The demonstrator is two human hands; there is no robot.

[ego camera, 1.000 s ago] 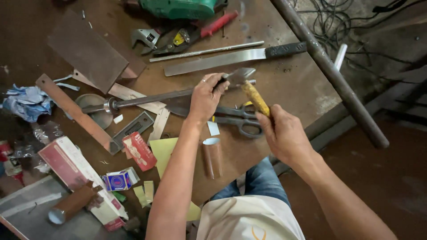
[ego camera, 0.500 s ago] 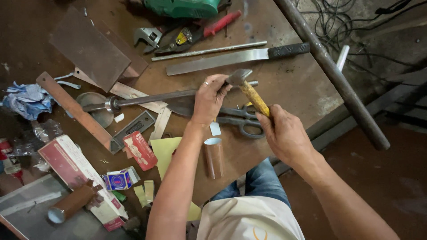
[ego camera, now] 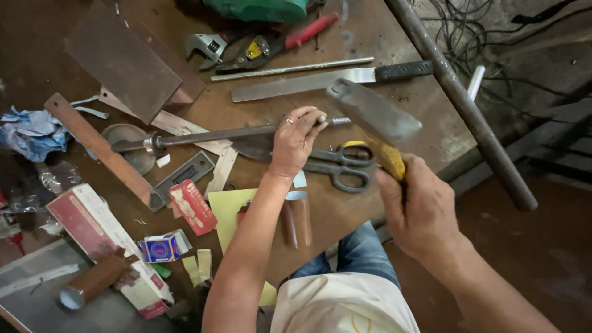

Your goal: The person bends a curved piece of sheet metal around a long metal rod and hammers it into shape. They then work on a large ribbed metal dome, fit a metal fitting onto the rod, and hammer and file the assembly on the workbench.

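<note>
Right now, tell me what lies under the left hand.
The left hand grips a threaded rod. Scissors show beside it; whatever lies beneath the palm is covered.

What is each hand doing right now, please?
Left hand: closed on the rod.
Right hand: closed on the hammer, raised.

Scissors (ego camera: 339,165) on table (ego camera: 425,132) — under hammer (ego camera: 373,114), right of rod (ego camera: 209,137).

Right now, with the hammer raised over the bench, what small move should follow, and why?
Probably a short, controlled tap down onto the threaded end of the rod. The right hand holds the hammer lifted just above it, and the left hand pins the rod flat on the table, fingers close to the end, so a light blow seems safest.
</note>
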